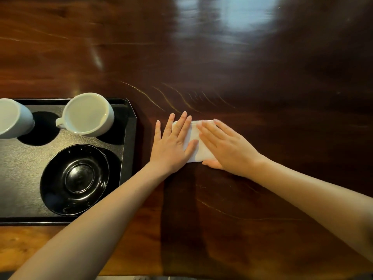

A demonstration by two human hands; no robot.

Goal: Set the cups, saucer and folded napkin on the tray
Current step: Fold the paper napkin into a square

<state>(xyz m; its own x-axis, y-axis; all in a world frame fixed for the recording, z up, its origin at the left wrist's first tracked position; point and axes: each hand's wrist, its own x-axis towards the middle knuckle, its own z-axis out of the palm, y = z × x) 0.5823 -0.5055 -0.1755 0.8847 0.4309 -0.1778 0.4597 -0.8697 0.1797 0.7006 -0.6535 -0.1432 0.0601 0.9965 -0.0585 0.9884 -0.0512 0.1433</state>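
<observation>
Right of the tray | left hand and right hand flat, fingers straight, pressing napkin | cups, saucer already aboard | next probably: pinch napkin, lift onto tray

The dark reddish-brown wooden bench is polished to a high gloss, mirroring pale light and showing fine light scratches just beyond the left hand and right hand. Under both lies a white folded napkin, matt; cloth or paper cannot be told. Left of the left hand, the black rectangular tray has a matt, finely grained face, the 2 white cups look like smooth glazed ceramic, and the black round saucer is glossy.
</observation>
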